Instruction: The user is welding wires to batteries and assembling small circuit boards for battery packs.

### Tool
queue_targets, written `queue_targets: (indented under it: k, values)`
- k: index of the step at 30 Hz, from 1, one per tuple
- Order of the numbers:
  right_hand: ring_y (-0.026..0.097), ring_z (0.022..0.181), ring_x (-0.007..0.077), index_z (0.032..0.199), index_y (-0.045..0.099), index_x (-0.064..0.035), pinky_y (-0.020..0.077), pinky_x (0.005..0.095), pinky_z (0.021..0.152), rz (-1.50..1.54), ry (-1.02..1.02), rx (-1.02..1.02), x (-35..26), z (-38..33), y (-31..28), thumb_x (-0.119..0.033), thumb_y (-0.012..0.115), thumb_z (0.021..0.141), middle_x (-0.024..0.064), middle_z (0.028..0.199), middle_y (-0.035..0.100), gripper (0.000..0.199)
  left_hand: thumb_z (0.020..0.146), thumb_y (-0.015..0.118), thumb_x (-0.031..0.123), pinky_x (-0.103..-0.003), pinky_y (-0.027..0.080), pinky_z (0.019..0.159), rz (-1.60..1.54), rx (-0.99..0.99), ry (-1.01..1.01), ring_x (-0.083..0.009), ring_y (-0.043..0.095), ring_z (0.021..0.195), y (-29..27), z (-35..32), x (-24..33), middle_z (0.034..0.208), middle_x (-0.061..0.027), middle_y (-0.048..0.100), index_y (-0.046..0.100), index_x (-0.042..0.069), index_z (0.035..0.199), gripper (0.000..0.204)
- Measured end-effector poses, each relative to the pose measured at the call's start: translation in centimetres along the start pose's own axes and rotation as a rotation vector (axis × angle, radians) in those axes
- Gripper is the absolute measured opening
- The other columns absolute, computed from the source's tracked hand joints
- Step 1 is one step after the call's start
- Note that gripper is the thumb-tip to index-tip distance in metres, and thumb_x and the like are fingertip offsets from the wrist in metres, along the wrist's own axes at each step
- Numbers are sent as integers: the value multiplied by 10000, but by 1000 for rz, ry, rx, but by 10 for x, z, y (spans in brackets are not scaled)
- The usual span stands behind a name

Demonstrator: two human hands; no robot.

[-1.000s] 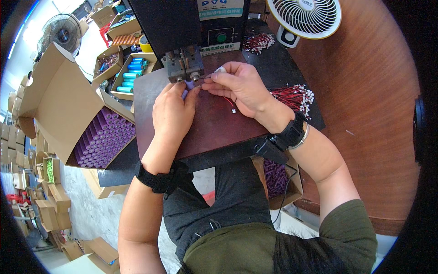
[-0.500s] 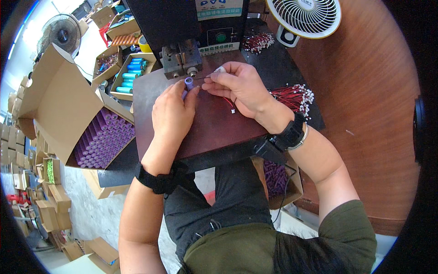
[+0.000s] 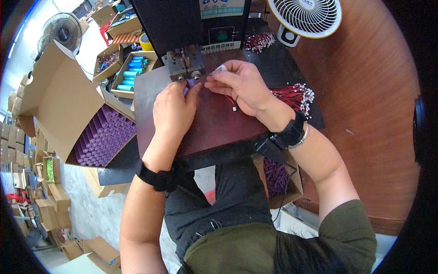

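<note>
Light is bright; a tube (image 3: 19, 36) glows at upper left, the floor (image 3: 89, 217) shines pale. Edges bend, corners fall black, and the far boxes (image 3: 57, 201) look soft.

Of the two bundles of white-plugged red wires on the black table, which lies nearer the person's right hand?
The larger bundle, just right of the right hand. The smaller bundle lies farther off, beside the dark machine.
</note>
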State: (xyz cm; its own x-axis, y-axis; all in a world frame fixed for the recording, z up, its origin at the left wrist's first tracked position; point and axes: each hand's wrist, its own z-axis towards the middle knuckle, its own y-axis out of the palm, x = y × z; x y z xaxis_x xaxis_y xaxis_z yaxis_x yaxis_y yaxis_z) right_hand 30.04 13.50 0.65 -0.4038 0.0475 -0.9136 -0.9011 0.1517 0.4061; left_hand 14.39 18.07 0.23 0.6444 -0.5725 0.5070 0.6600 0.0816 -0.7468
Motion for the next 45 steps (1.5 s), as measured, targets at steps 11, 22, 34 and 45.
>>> queue_targets:
  k: [11, 22, 34, 45]
  values:
    - [575, 730, 106, 814, 553, 19, 470, 224, 662, -504, -167, -123, -21, -41, -5, -57, 584, 793, 70, 800, 605, 85, 750, 612, 223, -377, 422, 580, -187, -59, 56, -341, 546, 654, -16, -22, 16, 693, -177, 556, 571, 6, 792, 225]
    - [521, 531, 76, 931, 525, 1, 425, 196, 518, -157, 163, -259, -21, -174, -63, -42, 580, 790, 29, 638, 547, 157, 709, 673, 127, -256, 429, 553, -623, -727, 76, -168, 554, 600, -36, -134, 42, 662, -85, 579, 604, 9, 750, 143]
    - [566, 744, 249, 773, 603, -44, 449, 348, 684, -1412, -384, 482, -5, -105, -157, -146, 579, 736, 100, 781, 593, 111, 795, 579, 262, -336, 423, 724, 48, -350, -19, -255, 572, 786, 44, -118, -29, 862, -148, 609, 588, -6, 940, 305]
    - [560, 774, 261, 759, 608, -70, 443, 371, 683, -1740, -309, 358, -4, -68, -166, -191, 600, 722, 89, 766, 580, 127, 820, 518, 231, -396, 405, 802, -110, -266, -210, -379, 530, 913, 31, -139, -64, 976, -213, 571, 554, 3, 1013, 301]
